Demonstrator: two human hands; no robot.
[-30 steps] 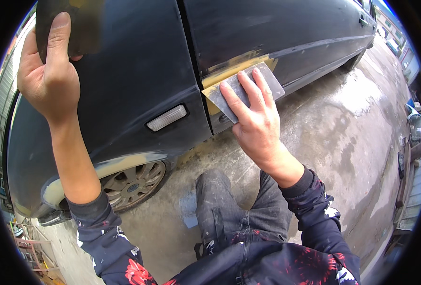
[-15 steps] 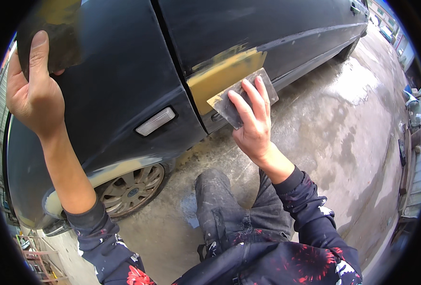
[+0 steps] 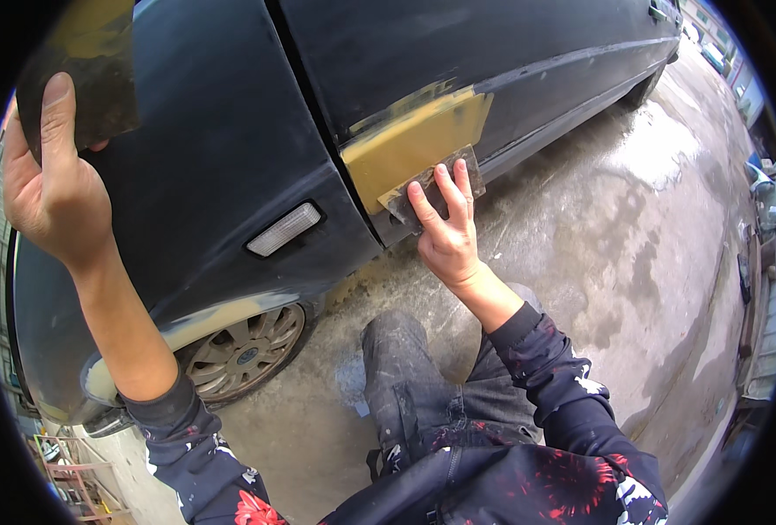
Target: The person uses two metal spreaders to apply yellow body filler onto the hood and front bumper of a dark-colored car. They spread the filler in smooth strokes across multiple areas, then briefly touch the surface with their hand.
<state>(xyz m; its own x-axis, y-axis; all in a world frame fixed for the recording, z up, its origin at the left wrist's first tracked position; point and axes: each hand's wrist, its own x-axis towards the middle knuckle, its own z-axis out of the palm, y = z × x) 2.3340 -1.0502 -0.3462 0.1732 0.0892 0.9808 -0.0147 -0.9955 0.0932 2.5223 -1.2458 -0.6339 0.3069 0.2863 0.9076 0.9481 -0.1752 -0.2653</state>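
Observation:
My right hand (image 3: pixel 449 227) grips a flat grey putty spreader (image 3: pixel 432 194), three fingers spread over its face. Its edge lies against the lower border of a mustard-yellow filler patch (image 3: pixel 410 140) on the black car door (image 3: pixel 458 44). At the upper left my left hand (image 3: pixel 60 184) holds up a dark flat board (image 3: pixel 99 96), the thumb across its front and other fingers behind it. Yellow filler (image 3: pixel 90 26) is smeared on the board's upper part. Between the hands lies the car's black fender (image 3: pixel 204 114) with a clear side lamp (image 3: pixel 285 229).
Below the fender is a wheel (image 3: pixel 244 354) under an arch with a pale filler band (image 3: pixel 226 311). Wet concrete ground (image 3: pixel 598 254) stretches to the right, with assorted items (image 3: pixel 760 289) along its far edge. A reddish metal rack (image 3: pixel 77 472) stands at the lower left.
My right hand and the spreader have shifted slightly left and turned flatter along the patch's lower edge. The patch looks smoother and wider there. My left hand with the board has drifted slightly left.

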